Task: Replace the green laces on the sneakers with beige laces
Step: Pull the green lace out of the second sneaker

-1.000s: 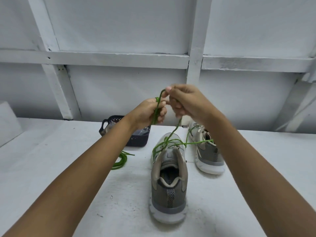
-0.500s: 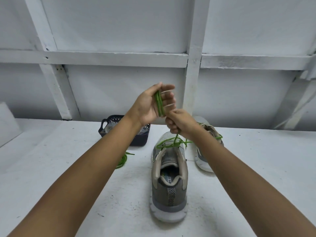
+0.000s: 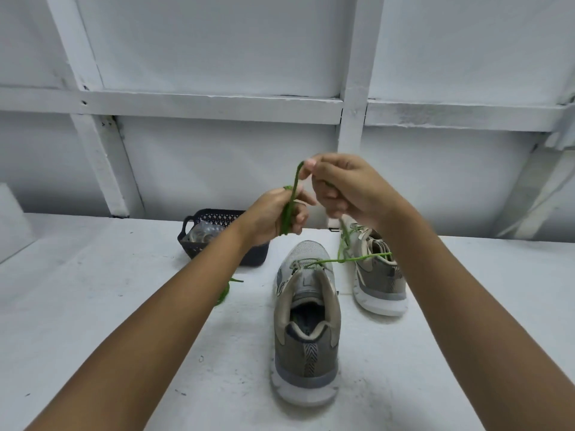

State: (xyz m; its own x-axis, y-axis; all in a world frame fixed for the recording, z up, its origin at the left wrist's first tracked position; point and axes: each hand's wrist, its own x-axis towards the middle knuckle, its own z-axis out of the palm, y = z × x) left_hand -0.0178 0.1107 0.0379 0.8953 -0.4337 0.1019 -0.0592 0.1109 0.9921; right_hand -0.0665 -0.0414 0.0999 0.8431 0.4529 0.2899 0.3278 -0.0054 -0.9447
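Head view: green lace (image 3: 288,214) is being gripped by the left hand (image 3: 269,217) and pinched by the right hand (image 3: 348,188) beside it. Slack is being trailed to the sneaker (image 3: 306,346) below.

We look down on a white table (image 3: 77,306) filling the lower frame. On it stand a grey sneaker (image 3: 306,337) at centre, a second sneaker (image 3: 379,281) to its upper right, a dark basket (image 3: 193,247) at centre left, and a green lace bundle (image 3: 224,292) below the basket.

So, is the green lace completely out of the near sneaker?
No, the green lace runs from the front eyelets of the near sneaker up toward the right hand.
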